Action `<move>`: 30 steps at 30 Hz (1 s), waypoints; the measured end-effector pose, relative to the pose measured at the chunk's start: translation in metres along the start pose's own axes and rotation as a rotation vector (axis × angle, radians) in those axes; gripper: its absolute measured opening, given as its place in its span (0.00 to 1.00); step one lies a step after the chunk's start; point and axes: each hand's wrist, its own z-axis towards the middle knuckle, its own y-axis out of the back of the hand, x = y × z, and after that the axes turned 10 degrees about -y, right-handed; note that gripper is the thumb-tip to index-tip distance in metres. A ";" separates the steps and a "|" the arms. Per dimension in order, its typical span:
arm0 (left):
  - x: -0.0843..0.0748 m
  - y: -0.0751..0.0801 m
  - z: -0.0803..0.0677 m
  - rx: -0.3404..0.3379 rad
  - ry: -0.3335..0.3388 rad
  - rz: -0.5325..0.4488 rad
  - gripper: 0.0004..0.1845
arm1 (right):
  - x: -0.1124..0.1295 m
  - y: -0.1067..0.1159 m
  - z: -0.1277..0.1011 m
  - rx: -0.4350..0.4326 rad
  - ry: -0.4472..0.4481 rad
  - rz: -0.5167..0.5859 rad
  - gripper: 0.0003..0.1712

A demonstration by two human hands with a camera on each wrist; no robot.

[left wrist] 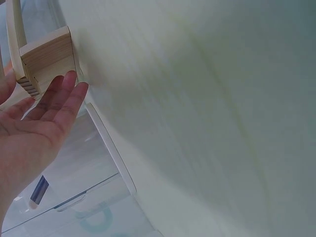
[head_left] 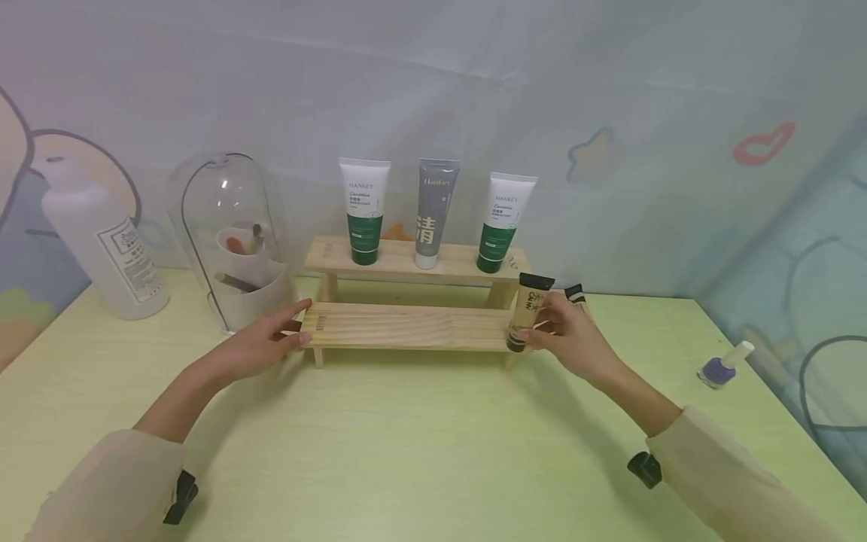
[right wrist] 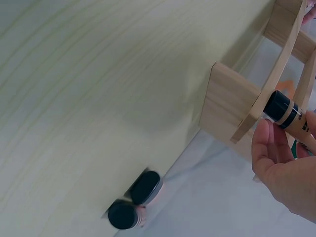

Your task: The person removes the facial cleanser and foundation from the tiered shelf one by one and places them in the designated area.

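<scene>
A two-step wooden display stand [head_left: 406, 328] spans the middle of the table. At the left end of its lower board, my left hand [head_left: 267, 342] holds the board's end with thumb and index finger, while the other fingers [left wrist: 69, 101] extend loosely beside it. My right hand [head_left: 569, 335] pinches a small tan tube [head_left: 529, 307] with black ends. This tube stands cap down at the right end of the lower board, its black cap [right wrist: 278, 105] right at the wood. Three larger tubes line the upper board: white-green [head_left: 366, 214], grey [head_left: 436, 214] and white-green [head_left: 504, 222].
Black-capped tubes [right wrist: 145, 187] stand on the table right of the stand, partly behind my right hand in the head view. Purple nail polish [head_left: 719, 370] lies far right. A clear dome [head_left: 223, 188] over a white brush holder [head_left: 260, 301] and a white pump bottle [head_left: 104, 233] are left.
</scene>
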 end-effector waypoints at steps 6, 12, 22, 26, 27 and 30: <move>0.000 0.000 0.000 -0.001 0.001 -0.001 0.33 | -0.009 0.014 -0.007 -0.017 -0.018 -0.010 0.20; -0.001 0.000 0.000 0.000 -0.004 -0.006 0.33 | -0.019 0.030 -0.016 -0.037 -0.048 -0.002 0.23; -0.001 0.000 -0.001 -0.002 -0.008 -0.006 0.33 | -0.044 0.058 -0.027 -0.034 -0.097 0.005 0.26; -0.002 0.000 -0.001 -0.005 -0.012 -0.005 0.33 | -0.055 0.069 -0.029 -0.012 -0.123 0.028 0.26; -0.002 0.000 -0.001 -0.005 -0.013 -0.005 0.33 | -0.058 0.072 -0.029 -0.002 -0.134 0.034 0.26; -0.002 0.000 -0.001 -0.004 -0.012 -0.001 0.32 | -0.066 0.079 -0.029 0.023 -0.174 0.052 0.27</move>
